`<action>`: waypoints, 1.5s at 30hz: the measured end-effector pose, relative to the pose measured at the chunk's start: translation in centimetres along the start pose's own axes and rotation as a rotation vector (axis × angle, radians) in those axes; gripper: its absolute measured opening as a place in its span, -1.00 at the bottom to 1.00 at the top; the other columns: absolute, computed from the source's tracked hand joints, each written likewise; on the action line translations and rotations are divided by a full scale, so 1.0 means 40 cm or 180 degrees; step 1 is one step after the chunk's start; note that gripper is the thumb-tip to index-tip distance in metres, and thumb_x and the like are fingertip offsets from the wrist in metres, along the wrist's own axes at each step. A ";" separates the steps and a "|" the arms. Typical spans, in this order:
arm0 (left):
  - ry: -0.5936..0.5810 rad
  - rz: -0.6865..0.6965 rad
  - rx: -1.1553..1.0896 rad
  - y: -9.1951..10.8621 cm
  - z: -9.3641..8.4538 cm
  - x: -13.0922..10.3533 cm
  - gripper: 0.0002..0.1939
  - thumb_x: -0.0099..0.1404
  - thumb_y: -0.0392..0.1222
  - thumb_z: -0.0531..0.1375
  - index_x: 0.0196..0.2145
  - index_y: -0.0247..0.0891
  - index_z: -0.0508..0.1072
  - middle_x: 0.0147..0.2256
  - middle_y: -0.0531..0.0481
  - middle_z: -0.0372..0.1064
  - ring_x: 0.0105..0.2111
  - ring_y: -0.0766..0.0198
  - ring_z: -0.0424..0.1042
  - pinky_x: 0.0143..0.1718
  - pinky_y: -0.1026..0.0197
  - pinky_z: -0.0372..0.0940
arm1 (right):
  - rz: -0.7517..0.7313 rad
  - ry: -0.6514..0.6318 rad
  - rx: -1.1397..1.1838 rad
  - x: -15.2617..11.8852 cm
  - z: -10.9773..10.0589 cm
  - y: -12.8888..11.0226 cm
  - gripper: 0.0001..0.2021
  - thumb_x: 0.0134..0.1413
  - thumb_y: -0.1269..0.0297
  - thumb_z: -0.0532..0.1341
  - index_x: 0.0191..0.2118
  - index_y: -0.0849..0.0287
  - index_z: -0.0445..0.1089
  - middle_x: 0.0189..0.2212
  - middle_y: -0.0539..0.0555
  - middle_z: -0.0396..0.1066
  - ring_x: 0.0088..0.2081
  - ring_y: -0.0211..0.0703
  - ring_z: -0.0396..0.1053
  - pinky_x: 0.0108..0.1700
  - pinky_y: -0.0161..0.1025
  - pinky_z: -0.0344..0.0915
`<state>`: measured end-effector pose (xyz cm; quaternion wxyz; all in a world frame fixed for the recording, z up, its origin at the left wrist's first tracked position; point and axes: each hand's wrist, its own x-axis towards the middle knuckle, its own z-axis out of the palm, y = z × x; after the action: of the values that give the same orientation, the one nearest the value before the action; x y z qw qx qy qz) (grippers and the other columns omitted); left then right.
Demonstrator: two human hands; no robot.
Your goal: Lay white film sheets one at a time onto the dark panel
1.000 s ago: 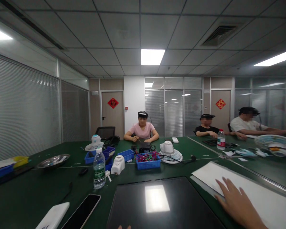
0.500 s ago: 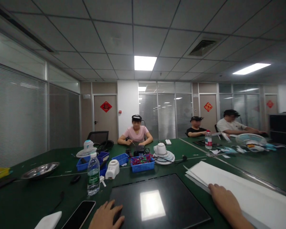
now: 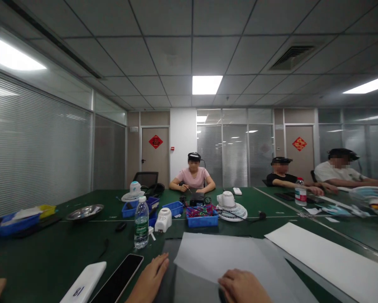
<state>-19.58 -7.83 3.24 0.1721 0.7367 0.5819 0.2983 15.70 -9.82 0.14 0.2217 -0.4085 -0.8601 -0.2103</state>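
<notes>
Swiftly drew a pale sheet (image 3: 223,252) left over the near black panel (image 3: 170,247), mostly hiding it; rested left hand (image 3: 152,273) loose by its left edge, curled right hand (image 3: 244,286) atop, couldn't tell whether gripping.

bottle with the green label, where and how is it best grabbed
Likely best around the middle of the bottle, at its green label, coming from the near side with the left hand. It stands upright, tall and roughly round, so a palm could wrap it sideways; the white casing and blue trays sit beyond it.
</notes>
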 end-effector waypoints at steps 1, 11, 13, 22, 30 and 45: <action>0.0020 -0.0009 0.0009 -0.001 0.002 0.002 -0.35 0.41 0.19 -0.16 0.21 -0.21 0.38 0.27 -0.07 0.30 0.32 0.11 0.18 0.38 -0.01 -0.01 | -0.0081 0.0025 0.0038 0.010 0.021 -0.014 -0.93 0.14 0.30 0.21 -0.27 0.02 0.44 -0.36 -0.03 0.52 -0.35 -0.17 0.43 -0.30 -0.30 0.24; 0.0021 0.0015 0.0294 -0.003 0.050 0.036 -0.43 0.16 -0.03 0.21 0.13 -0.19 0.48 0.27 -0.12 0.29 0.29 0.00 0.24 0.36 -0.05 0.05 | -0.0716 0.0288 0.0570 -0.010 0.109 0.005 -0.67 0.28 -0.01 0.16 0.12 -0.18 0.35 -0.01 -0.13 0.53 -0.14 -0.15 0.49 -0.22 -0.25 0.31; 0.0042 0.0020 0.0308 0.000 0.055 0.045 -0.48 0.20 -0.02 0.17 0.09 -0.21 0.51 0.24 -0.13 0.34 0.28 0.02 0.27 0.35 -0.05 0.07 | -0.0786 0.0229 0.0672 -0.011 0.087 0.005 -0.67 0.30 0.00 0.14 0.13 -0.16 0.34 0.00 -0.12 0.52 -0.14 -0.16 0.49 -0.21 -0.25 0.32; 0.0124 0.0107 0.0519 -0.024 0.083 0.082 -0.57 0.17 -0.05 0.16 -0.04 -0.12 0.60 0.17 -0.06 0.44 0.21 0.03 0.36 0.31 -0.04 0.17 | 0.1152 0.0068 -0.0083 -0.058 -0.049 0.304 -0.58 0.32 0.07 0.03 0.20 -0.04 0.36 0.19 0.08 0.37 0.22 -0.03 0.27 0.28 -0.01 0.09; 0.0146 0.0124 0.0608 -0.015 0.083 0.096 -0.58 0.23 -0.11 0.10 -0.03 -0.20 0.57 0.10 -0.16 0.43 0.12 0.06 0.44 0.24 0.03 0.23 | 0.3291 -0.0213 -0.0899 -0.269 0.043 0.607 -0.34 0.19 0.00 -0.05 0.16 0.44 0.38 0.13 0.58 0.31 0.12 0.55 0.30 0.01 0.43 0.20; 0.0020 -0.0248 0.0626 -0.024 0.095 0.072 -0.40 0.27 -0.11 0.07 0.24 -0.35 0.33 0.36 -0.28 0.09 0.35 -0.03 0.11 0.39 -0.10 -0.07 | 0.1804 -0.0265 -0.1107 -0.114 -0.047 0.357 -0.73 0.27 0.42 -0.01 -0.17 0.17 0.44 -0.38 0.18 0.52 -0.34 0.04 0.49 -0.33 -0.12 0.22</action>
<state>-17.46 -4.46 0.44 0.1087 0.7259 0.6371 0.2351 30.05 -5.37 1.75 0.1630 -0.6714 -0.6718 -0.2671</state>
